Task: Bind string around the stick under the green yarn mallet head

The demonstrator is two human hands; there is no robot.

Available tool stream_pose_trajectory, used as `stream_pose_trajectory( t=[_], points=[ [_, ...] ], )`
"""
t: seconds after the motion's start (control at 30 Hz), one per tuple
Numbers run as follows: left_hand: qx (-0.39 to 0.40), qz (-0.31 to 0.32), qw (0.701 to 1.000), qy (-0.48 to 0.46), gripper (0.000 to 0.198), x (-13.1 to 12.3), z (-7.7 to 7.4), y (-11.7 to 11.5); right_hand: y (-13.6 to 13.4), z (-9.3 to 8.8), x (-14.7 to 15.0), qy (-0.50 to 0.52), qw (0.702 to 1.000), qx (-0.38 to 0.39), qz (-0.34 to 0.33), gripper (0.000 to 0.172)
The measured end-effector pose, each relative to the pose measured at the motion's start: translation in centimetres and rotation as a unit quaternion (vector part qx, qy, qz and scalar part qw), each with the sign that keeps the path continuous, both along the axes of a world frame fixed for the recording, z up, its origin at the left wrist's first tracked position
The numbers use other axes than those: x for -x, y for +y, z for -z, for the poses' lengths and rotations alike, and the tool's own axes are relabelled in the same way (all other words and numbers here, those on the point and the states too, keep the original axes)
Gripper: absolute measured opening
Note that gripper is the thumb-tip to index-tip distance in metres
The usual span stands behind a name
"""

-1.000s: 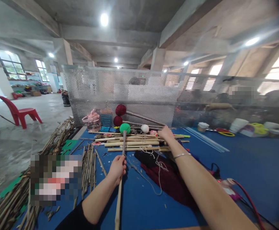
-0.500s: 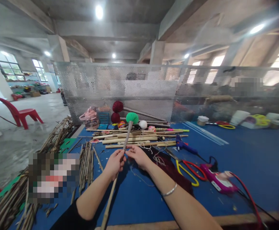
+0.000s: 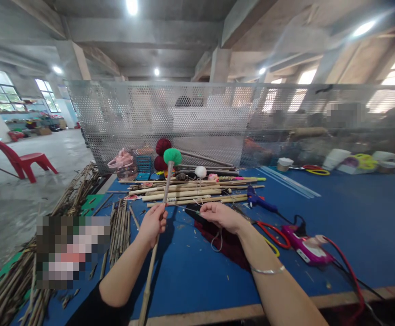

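Observation:
My left hand (image 3: 151,223) is closed round a bamboo mallet (image 3: 172,156) with a green ball head. The mallet leans upright, its head away from me. Grey wrapping covers the stick above my hand, and bare bamboo runs down to the table's front edge. Off to the right, my right hand (image 3: 222,216) pinches a thin grey cord (image 3: 188,208), which stretches toward the stick just above my left hand. A loose loop of cord hangs below my right fingers. Under that hand lies dark red and black cloth (image 3: 229,246).
Bamboo sticks (image 3: 184,191) lie behind my hands, with dark red ball mallets (image 3: 163,146) beyond. Scissors (image 3: 274,235), a blue glue gun (image 3: 261,200) and a magenta device (image 3: 308,246) with cables are on the right. Thin branches (image 3: 60,217) cover the left. A perforated metal screen (image 3: 197,122) stands behind.
My right hand has moved right, away from the stick, drawing the cord out straight. My left hand and the mallet have shifted slightly left in view.

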State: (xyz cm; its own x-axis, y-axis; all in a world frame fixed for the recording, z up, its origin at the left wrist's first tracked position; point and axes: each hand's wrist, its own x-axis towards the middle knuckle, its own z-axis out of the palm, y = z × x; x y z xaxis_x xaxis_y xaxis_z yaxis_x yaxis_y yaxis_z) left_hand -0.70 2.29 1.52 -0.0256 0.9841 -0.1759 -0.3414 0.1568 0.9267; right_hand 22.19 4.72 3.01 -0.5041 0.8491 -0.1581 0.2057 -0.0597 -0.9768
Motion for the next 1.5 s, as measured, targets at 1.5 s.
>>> stream_pose_trajectory(
  t=[1.5],
  points=[
    [-0.001,0.005,0.999,0.033,0.042,-0.5,-0.9,-0.8,0.7,3.3,6.7,0.143,0.959,-0.177,0.172,0.042]
  ],
)
